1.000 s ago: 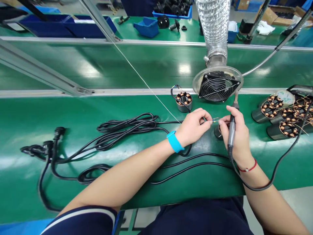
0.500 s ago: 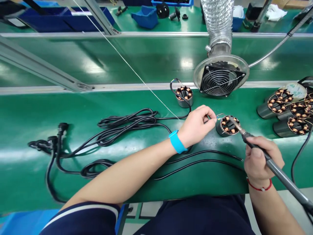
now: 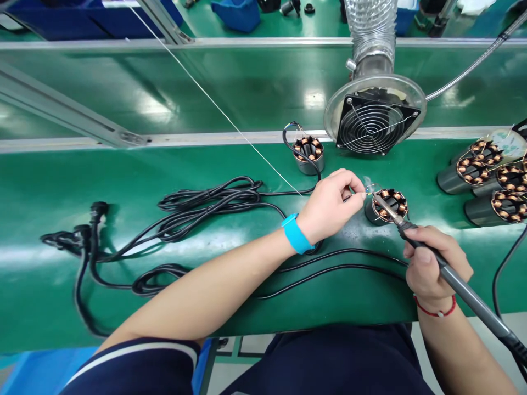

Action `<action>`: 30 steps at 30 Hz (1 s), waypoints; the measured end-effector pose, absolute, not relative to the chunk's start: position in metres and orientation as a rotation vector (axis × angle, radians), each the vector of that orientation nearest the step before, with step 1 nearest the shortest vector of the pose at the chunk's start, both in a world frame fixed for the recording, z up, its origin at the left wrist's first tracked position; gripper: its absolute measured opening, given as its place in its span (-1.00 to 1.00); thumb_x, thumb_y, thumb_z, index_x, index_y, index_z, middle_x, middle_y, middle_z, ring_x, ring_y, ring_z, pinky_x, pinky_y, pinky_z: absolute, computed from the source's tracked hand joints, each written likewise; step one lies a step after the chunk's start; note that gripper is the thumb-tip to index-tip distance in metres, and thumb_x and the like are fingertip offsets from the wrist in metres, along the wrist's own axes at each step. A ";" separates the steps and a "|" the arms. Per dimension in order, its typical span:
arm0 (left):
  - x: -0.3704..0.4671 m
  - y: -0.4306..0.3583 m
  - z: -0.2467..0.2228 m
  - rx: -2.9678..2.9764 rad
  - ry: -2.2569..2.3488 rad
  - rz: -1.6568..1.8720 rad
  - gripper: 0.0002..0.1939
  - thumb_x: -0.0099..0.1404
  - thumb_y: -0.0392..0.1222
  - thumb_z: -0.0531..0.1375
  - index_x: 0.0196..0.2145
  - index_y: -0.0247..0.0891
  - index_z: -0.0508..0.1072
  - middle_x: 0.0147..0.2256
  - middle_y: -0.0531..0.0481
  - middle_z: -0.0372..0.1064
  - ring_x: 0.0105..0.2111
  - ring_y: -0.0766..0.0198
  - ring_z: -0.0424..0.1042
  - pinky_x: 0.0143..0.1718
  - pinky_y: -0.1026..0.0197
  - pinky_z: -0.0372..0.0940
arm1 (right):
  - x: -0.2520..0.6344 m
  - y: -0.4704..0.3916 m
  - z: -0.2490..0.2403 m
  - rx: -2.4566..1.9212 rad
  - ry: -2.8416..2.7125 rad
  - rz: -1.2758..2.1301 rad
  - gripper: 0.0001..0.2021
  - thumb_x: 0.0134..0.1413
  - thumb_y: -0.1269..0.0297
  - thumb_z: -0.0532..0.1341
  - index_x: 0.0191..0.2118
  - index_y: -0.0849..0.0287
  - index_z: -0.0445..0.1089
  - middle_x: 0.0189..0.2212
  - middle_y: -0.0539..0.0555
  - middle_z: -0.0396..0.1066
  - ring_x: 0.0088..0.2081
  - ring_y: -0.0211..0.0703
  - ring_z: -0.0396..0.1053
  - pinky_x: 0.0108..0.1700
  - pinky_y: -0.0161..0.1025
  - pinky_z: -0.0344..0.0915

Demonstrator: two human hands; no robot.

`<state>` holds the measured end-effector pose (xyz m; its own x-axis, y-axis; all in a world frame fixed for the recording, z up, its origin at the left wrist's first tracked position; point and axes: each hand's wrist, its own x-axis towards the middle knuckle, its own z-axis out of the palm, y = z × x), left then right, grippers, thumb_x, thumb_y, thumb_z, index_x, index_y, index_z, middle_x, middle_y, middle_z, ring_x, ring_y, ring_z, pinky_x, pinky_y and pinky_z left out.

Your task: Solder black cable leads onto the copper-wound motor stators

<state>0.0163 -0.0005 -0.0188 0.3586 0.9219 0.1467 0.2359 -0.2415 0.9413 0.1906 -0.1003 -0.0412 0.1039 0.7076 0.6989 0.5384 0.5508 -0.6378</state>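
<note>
Your left hand, thumb and fingertips pinched together, grips the thin coloured wires, whose ends stick out toward the left rim of a short, dark cylindrical motor stator ringed with copper windings. Your right hand is closed around a grey, pen-shaped soldering iron with a metal tip, which slants up and left across the stator's near edge. The tip is at the wires; whether it touches them is too small to tell. A pale wisp of smoke hangs just above. The stator stands upright on the glossy green worktop, just beyond your fingers, below the black square fan with a round wire guard. A second copper-wound stator stands farther left, a black cable looping over it. More dark cylindrical stators cluster at the right, and bundled black rubber cables lie left of your hands.
</note>
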 end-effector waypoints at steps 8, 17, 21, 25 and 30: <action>0.017 0.000 -0.021 1.708 1.020 0.965 -0.89 0.15 -0.43 0.14 -0.48 -0.29 0.34 -0.46 0.11 0.24 -0.54 0.45 0.13 -0.48 0.33 0.12 | 0.190 -0.099 -0.043 -1.051 -1.549 0.179 -0.82 0.20 0.32 0.18 -0.14 0.12 0.51 -0.45 0.02 0.47 -0.52 -0.24 0.38 -0.50 -0.26 0.33; 0.017 0.001 -0.020 1.706 1.012 0.967 -0.90 0.14 -0.44 0.14 -0.48 -0.31 0.34 -0.44 0.11 0.24 -0.55 0.46 0.13 -0.48 0.31 0.11 | 0.188 -0.096 -0.045 -0.981 -1.511 0.156 -0.81 0.19 0.33 0.19 -0.12 0.15 0.51 -0.52 -0.02 0.37 -0.57 -0.30 0.27 -0.54 -0.29 0.26; 0.017 0.001 -0.020 1.709 1.015 0.966 -0.89 0.14 -0.44 0.14 -0.48 -0.30 0.34 -0.45 0.11 0.23 -0.54 0.46 0.14 -0.48 0.32 0.12 | 0.189 -0.098 -0.044 -1.010 -1.539 0.173 -0.80 0.20 0.34 0.18 -0.10 0.13 0.50 -0.49 -0.01 0.39 -0.55 -0.27 0.29 -0.52 -0.26 0.27; 0.017 0.000 -0.021 1.714 1.017 0.965 -0.90 0.15 -0.43 0.14 -0.47 -0.30 0.35 -0.44 0.10 0.25 -0.54 0.45 0.16 -0.48 0.32 0.14 | 0.190 -0.099 -0.034 -1.099 -1.582 0.140 -0.76 0.17 0.33 0.22 -0.04 0.06 0.46 -0.48 -0.01 0.39 -0.54 -0.23 0.30 -0.50 -0.23 0.29; 0.017 0.001 -0.022 1.736 1.023 0.959 -0.90 0.15 -0.43 0.15 -0.46 -0.30 0.36 -0.44 0.09 0.26 -0.51 0.44 0.19 -0.47 0.33 0.15 | 0.186 -0.092 -0.005 -1.373 -1.643 0.283 -0.64 0.21 0.30 0.23 0.12 -0.03 0.36 -0.19 0.04 0.52 -0.31 -0.14 0.49 -0.18 -0.11 0.48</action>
